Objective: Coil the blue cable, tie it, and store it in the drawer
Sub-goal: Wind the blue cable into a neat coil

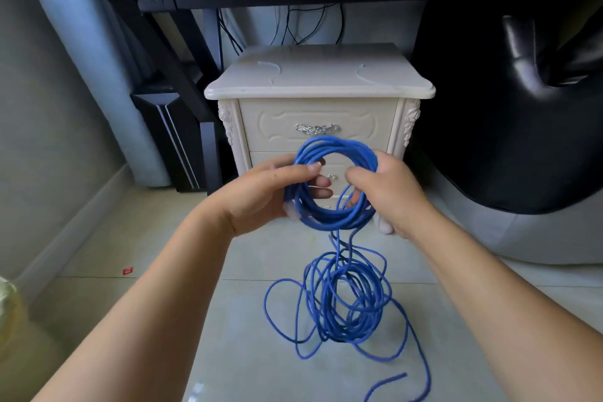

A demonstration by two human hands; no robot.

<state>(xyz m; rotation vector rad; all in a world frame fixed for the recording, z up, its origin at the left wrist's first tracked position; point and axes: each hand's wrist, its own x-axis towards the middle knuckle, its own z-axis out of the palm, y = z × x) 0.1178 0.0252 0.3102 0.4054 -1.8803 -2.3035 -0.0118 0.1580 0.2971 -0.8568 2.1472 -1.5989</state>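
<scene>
No readable text anywhere; small red scrap (127,270) on floor (261,375) maybe printed, too small to tell.

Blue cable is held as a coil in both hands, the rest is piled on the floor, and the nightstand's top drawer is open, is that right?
No: the head view shows the top drawer of the nightstand closed. The rest holds: left hand and right hand hold the blue cable coil, its remainder piled on the floor.
</scene>
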